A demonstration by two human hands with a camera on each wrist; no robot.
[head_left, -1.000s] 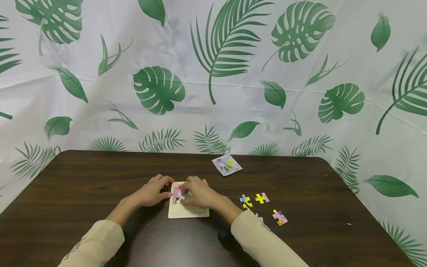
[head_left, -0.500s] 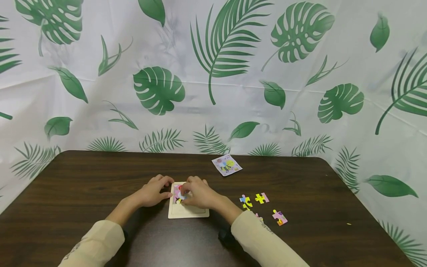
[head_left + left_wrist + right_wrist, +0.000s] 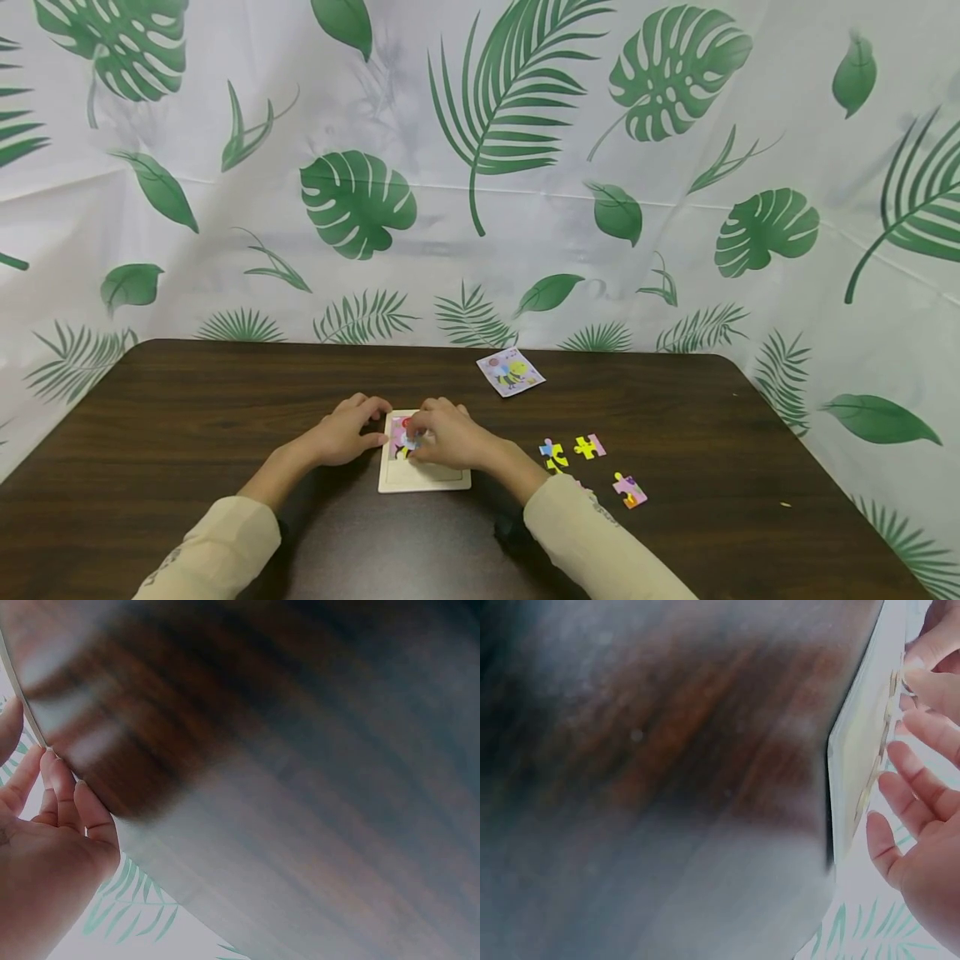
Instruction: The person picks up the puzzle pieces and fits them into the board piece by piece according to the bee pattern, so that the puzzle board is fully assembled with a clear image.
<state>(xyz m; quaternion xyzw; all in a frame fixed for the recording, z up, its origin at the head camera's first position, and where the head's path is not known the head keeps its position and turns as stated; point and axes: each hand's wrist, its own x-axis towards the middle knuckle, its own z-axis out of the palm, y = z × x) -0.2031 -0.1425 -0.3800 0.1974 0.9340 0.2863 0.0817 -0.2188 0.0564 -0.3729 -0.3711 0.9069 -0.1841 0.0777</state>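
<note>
Left hand [image 3: 347,432]: grip spread, at left edge of puzzle board [image 3: 422,480]. Right hand [image 3: 450,435]: grip spread, fingertips over laid pieces [image 3: 397,432]. Sleeve lettering [image 3: 604,511] too small to read.

1. Left sleeve [image 3: 217,542], eight o'clock from the head view's centre: dark lettering on the pale cloth, too small and slanted to read.
2. Right sleeve [image 3: 603,542], five o'clock: similar dark lettering, likewise illegible.
3. Bee card [image 3: 512,372], five o'clock, nearer centre: tiny upper marks, possibly musical notes.
</note>
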